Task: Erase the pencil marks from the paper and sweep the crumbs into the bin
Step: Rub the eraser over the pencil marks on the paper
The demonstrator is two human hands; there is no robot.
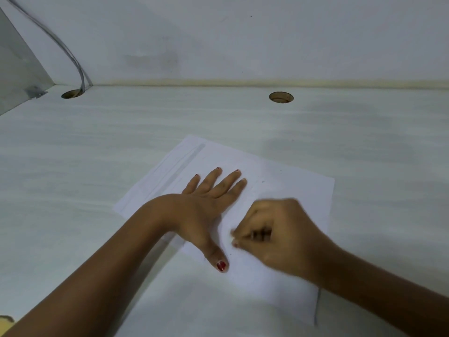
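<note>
A white sheet of paper (286,190) lies on the pale desk (73,166), turned at an angle. My left hand (206,205) lies flat on the paper's left half with fingers spread and straight, thumb pointing toward me. My right hand (274,229) is blurred, with fingers curled and pinched together at the paper's middle; a small pale thing seems to be held at the fingertips, but the blur hides what it is. A few tiny dark specks (263,181) lie on the paper beyond my fingers. No bin is in view.
Two round cable holes (281,97) (71,94) are cut in the desk near the back wall, and grey cables (80,71) run into the left one. A grey panel (17,76) stands at the far left. A yellowish object (6,322) shows at the lower left edge.
</note>
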